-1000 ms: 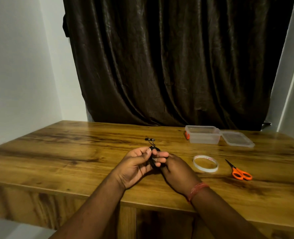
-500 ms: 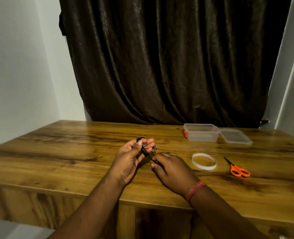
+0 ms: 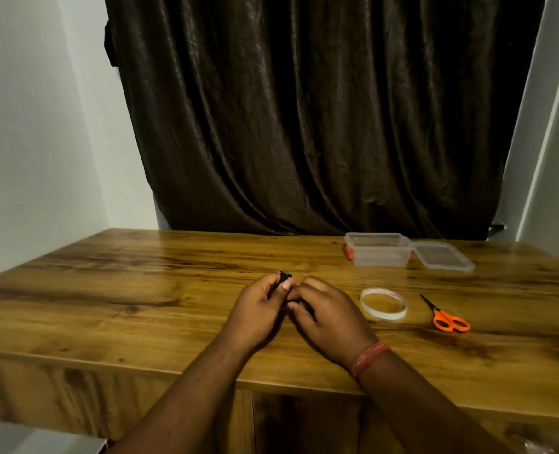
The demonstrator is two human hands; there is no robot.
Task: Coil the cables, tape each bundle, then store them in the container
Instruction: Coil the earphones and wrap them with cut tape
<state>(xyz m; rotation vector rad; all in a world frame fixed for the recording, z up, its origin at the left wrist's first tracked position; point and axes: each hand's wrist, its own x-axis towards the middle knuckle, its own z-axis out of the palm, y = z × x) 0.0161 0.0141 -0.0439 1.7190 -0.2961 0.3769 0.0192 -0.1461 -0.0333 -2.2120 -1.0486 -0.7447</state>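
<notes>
As the thin black cable (image 3: 284, 276) is light and springy, its coil is pinched by both hands (image 3: 291, 309) mid-counter; loops must be gripped together.

Two hands, left (image 3: 258, 309) and right (image 3: 327, 319), meet over one black cable (image 3: 284, 276) on one wooden table (image 3: 140, 290). Right of the hands lie one tape roll (image 3: 383, 304), one pair of scissors (image 3: 445, 316), one clear container (image 3: 379, 249) and one lid (image 3: 442, 255).
</notes>
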